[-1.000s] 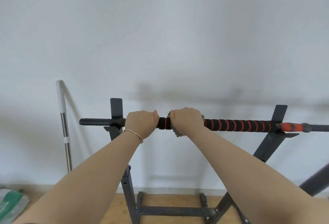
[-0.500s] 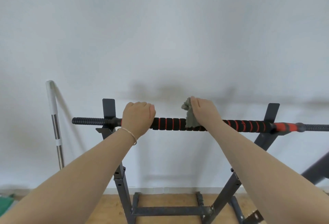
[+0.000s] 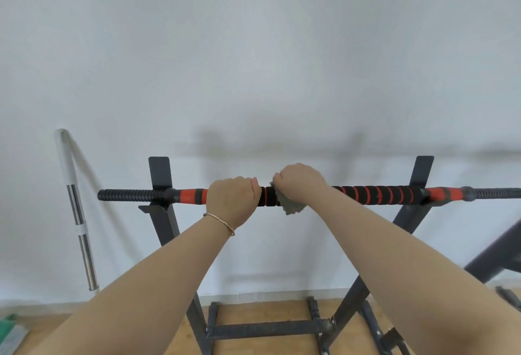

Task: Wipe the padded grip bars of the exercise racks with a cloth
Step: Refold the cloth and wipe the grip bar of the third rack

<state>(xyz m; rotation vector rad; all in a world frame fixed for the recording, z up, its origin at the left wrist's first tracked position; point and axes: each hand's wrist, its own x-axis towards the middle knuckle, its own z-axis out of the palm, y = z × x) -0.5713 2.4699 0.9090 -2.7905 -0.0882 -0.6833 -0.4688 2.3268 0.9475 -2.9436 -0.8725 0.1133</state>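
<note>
Foam-padded bar (image 3: 377, 196) runs level left-to-right across the rack (image 3: 160, 174).

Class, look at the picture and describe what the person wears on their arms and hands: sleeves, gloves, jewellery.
The left forearm and right forearm are bare, with no sleeve in view. The left hand and right hand wear no gloves. A thin gold-coloured bracelet circles the left wrist; the right wrist shows nothing worn.

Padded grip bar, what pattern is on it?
The padded grip bar is black with red stripes, best in head view.
</note>
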